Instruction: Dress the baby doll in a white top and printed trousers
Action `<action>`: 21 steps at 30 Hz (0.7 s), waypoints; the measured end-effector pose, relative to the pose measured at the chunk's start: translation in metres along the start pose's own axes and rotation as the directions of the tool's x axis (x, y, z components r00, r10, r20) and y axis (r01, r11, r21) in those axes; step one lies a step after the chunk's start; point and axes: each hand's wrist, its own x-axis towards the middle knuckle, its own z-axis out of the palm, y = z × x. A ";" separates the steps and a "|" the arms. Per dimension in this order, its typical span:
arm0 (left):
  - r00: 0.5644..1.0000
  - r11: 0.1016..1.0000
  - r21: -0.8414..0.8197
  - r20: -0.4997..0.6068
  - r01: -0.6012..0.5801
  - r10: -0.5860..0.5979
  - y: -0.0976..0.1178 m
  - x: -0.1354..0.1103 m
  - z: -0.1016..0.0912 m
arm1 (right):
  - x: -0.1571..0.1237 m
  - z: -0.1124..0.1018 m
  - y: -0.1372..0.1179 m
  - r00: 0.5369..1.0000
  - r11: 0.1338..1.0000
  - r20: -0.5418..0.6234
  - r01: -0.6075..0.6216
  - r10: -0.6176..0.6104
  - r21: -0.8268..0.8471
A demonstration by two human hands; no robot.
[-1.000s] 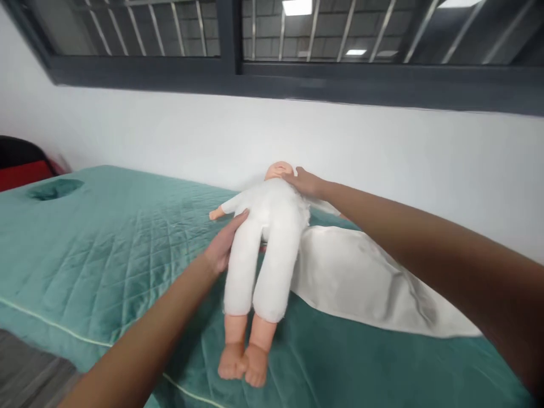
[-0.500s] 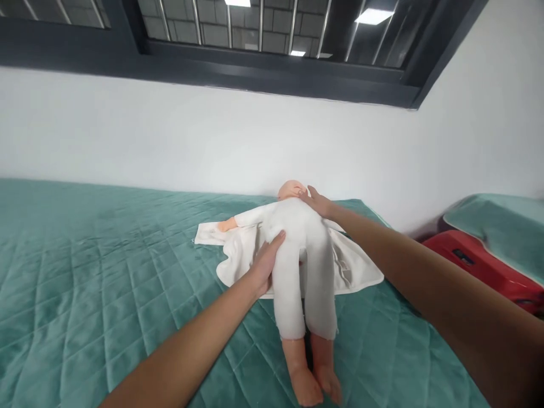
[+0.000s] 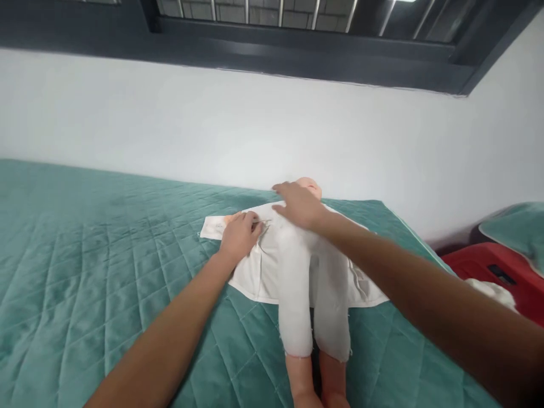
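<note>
A doll (image 3: 293, 289) in a white body suit lies on its back, its head (image 3: 311, 186) toward the wall and its bare legs toward me. Spread beneath it is a white garment (image 3: 255, 277), one sleeve (image 3: 212, 228) reaching out to the left. My left hand (image 3: 240, 235) is closed over the doll's arm on the left, fingers curled near the sleeve; part of the doll's hand shows behind it. Above the doll's chest, just short of the head, my right hand (image 3: 300, 205) has its fingers apart, slightly blurred, holding nothing. My right forearm hides the doll's other arm.
A green quilted bedspread (image 3: 127, 272) lies under everything. The white wall (image 3: 191, 124) rises behind the doll's head, with a dark window frame (image 3: 297, 56) above. At the right stands a red case (image 3: 480, 263) beside green cloth (image 3: 514, 226).
My left hand has moved from the doll's hip up to its arm. My right hand has shifted left from beside the head to over the chest. The garment's left part is spread flatter.
</note>
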 end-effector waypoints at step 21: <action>0.981 0.955 -0.243 -0.056 0.167 -0.185 -0.010 -0.011 -0.005 | 0.003 0.020 -0.012 0.984 0.984 0.146 -0.120 0.100 0.134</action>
